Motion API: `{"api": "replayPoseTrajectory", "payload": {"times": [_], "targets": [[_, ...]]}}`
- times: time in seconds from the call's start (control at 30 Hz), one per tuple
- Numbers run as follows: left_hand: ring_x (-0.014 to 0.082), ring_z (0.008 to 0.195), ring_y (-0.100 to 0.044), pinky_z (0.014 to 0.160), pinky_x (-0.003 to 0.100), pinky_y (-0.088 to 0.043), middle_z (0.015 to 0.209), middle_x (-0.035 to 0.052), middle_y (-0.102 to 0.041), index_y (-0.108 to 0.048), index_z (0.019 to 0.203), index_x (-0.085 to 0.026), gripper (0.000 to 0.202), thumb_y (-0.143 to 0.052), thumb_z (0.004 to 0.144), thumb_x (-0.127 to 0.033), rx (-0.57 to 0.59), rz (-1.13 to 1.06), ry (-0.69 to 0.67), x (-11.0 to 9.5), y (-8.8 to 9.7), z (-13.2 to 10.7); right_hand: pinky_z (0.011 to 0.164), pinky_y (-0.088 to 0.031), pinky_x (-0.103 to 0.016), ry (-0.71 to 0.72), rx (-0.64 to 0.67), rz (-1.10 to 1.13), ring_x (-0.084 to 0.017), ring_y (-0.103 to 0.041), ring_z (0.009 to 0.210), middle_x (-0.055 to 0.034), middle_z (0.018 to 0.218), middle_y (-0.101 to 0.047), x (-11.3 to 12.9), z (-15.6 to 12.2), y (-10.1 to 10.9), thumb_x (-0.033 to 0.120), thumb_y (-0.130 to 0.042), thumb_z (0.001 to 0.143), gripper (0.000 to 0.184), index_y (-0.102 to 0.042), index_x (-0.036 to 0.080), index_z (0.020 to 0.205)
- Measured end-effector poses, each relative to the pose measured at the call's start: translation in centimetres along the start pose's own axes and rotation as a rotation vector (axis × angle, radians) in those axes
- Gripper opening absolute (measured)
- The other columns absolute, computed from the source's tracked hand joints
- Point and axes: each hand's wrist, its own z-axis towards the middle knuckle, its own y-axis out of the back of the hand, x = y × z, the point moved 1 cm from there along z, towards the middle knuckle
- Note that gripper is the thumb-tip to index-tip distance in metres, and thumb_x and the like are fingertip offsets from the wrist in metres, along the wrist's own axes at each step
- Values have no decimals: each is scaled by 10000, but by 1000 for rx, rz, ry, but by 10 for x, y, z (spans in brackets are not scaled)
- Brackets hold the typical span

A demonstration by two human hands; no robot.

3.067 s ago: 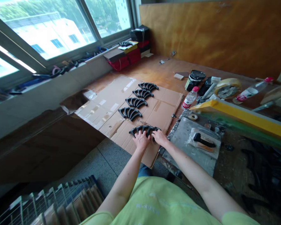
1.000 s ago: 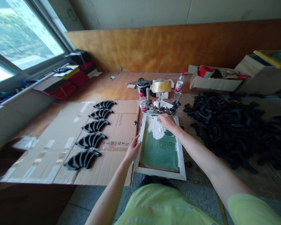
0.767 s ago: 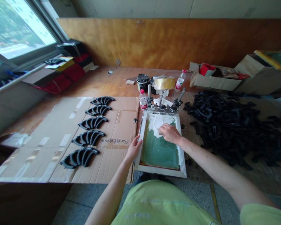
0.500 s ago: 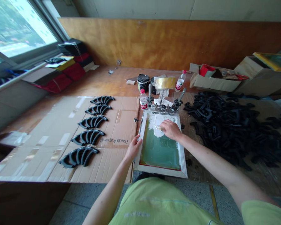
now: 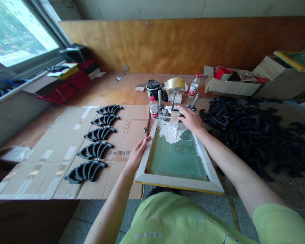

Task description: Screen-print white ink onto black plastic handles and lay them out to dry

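A screen-printing frame [image 5: 180, 181] with a green mesh is in front of me, its near end raised and tilted up. My left hand [image 5: 140, 148] grips the frame's left rail, fingers wrapped round its edge. White ink [image 5: 170, 134] lies in a thick patch at the mesh's far end. A small pale squeegee [image 5: 175, 118] stands there against the hinge clamp [image 5: 165, 114]. Beside it, my right hand [image 5: 191, 119] is open, fingers stretched out, the thumb close to the squeegee; whether they touch I cannot tell.
Several fans of curved black handles [image 5: 87, 171] lie in a column on the cardboard [image 5: 58, 142] at left. A big heap of black handles [image 5: 256, 135] covers the right. Behind the clamp stand a red-capped bottle [image 5: 154, 107], ink tubs [image 5: 153, 89] and a tape roll [image 5: 175, 85].
The frame's near end has risen, with my left hand on its rail moving slightly left. My right hand has moved to the far end and let go of the squeegee.
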Motion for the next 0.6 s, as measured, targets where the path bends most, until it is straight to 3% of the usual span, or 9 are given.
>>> {"api": "replayPoseTrajectory", "payload": {"times": [0.1, 0.17, 0.23, 0.3, 0.4, 0.5, 0.6], "targets": [[136, 630, -615, 524, 221, -473, 856, 41, -692, -667, 1088, -188, 606, -496, 798, -692, -38, -99, -185, -41, -13, 9, 777, -475, -340, -229, -179, 97, -211, -621, 824, -80, 929, -678, -50, -11, 15, 336, -502, 901, 352, -606, 182, 1200], [161, 752, -649, 618, 244, -519, 934, 54, -688, -641, 1093, -172, 583, -494, 816, -664, -50, -185, -319, -63, -23, 19, 727, -482, -334, -403, -188, 150, -202, -616, 757, -89, 852, -676, -74, -34, 11, 329, -439, 914, 325, -629, 129, 1087], [172, 803, -655, 661, 267, -535, 923, 57, -679, -604, 1139, -162, 569, -497, 830, -628, -54, -237, -362, -76, -31, 30, 723, -482, -335, -433, -74, 175, -199, -610, 754, -93, 845, -672, -78, -62, -5, 348, -463, 903, 318, -634, 116, 1037], [164, 797, -652, 669, 274, -540, 888, 50, -673, -569, 1187, -171, 572, -469, 847, -620, -93, -270, -353, -73, -36, 35, 799, -471, -354, -283, 109, 155, -213, -605, 851, -95, 921, -672, -61, -88, -26, 367, -573, 855, 313, -636, 140, 1063], [149, 766, -647, 661, 269, -535, 901, 63, -684, -534, 1223, -181, 602, -446, 849, -644, -135, -282, -240, -32, -48, 28, 927, -409, -411, -69, 260, 8, -253, -540, 1039, -93, 1043, -642, -13, -117, -48, 328, -669, 810, 301, -648, 210, 1086], [193, 782, -667, 629, 303, -536, 980, 127, -704, -528, 1221, -160, 664, -525, 795, -670, 65, -190, 141, 33, -71, 5, 931, -394, -414, -54, 240, -49, -261, -507, 1046, -107, 1019, -625, 34, -144, -53, 335, -576, 893, 209, -669, 209, 1032], [213, 780, -675, 584, 300, -523, 939, 122, -706, -570, 1102, -162, 638, -513, 772, -705, 155, -173, 320, 81, -80, -14, 920, -404, -374, 161, 280, 88, -232, -516, 1017, -87, 986, -638, 62, -169, -55, 338, -476, 951, 251, -674, 219, 1046]]}}
